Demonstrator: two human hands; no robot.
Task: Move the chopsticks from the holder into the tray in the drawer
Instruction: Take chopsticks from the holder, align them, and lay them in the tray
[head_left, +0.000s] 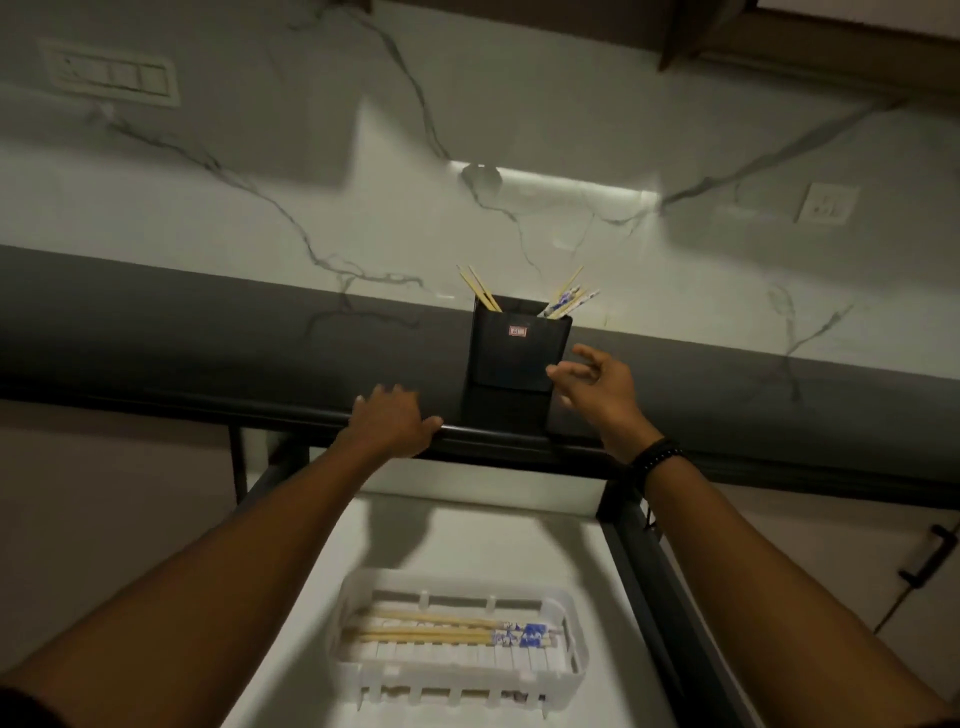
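A black square holder (514, 353) stands on the dark countertop against the marble wall. Several chopsticks (563, 300) stick out of its top, some leaning left, some right. My right hand (597, 387) hovers just right of the holder, fingers spread and empty, not touching it. My left hand (389, 421) rests on the counter's front edge, left of the holder. Below, the open drawer holds a white slotted tray (571, 662) with several chopsticks (441, 629) lying lengthwise, their blue patterned ends to the right.
The drawer's dark frame (654, 582) runs along its right side. A black cabinet handle (930, 558) sits at the far right. Wall sockets (826, 203) and a switch plate (111, 73) are on the marble backsplash.
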